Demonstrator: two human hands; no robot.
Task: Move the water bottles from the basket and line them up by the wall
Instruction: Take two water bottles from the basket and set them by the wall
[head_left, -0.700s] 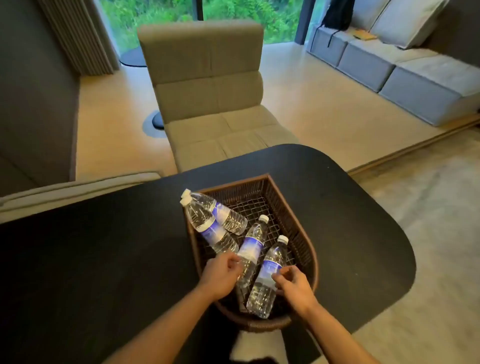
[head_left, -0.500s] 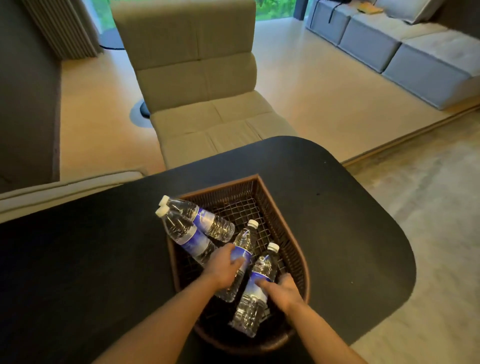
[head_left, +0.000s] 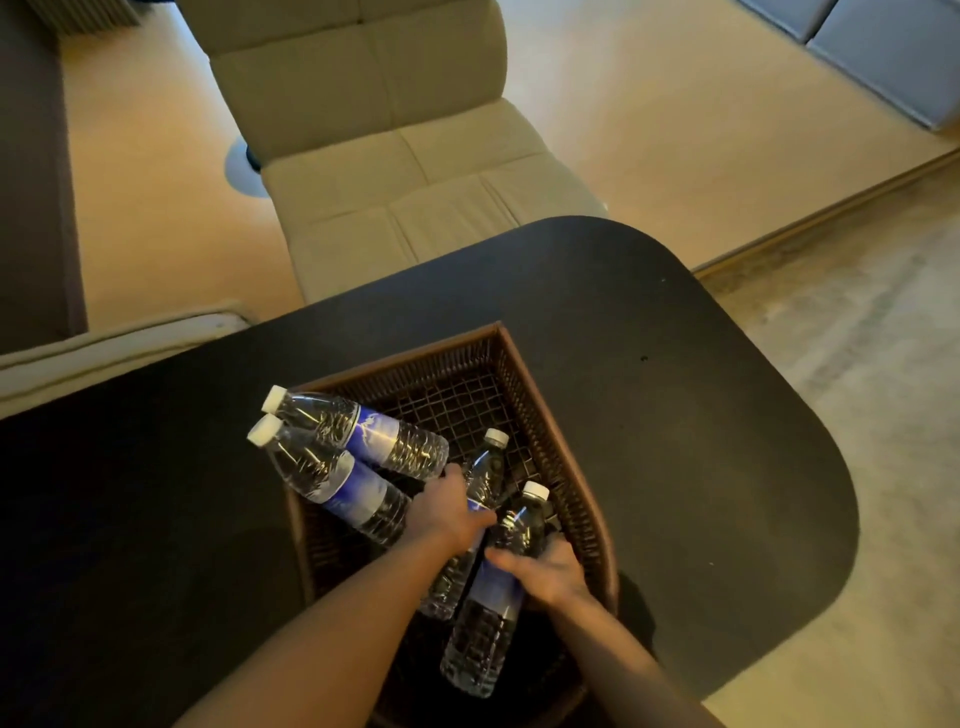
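A brown woven basket (head_left: 550, 410) sits on the black table (head_left: 701, 467) and holds several clear water bottles with blue labels and white caps. Two bottles (head_left: 358, 426) (head_left: 332, 483) lean over the basket's left rim, caps pointing up-left. My left hand (head_left: 449, 512) is wrapped around the middle of a third bottle (head_left: 488, 467). My right hand (head_left: 553, 571) grips a fourth bottle (head_left: 493, 613) at its label, cap pointing away from me. Both hands are inside the basket.
A beige cushioned chair (head_left: 395, 171) stands just beyond the table's far edge. A dark wall (head_left: 31, 182) runs along the left. Grey sofa cushions (head_left: 893, 47) lie at the far right on the light floor.
Both hands have closed around their bottles in the basket. The camera has tilted further down and closer, so the basket appears larger and lower.
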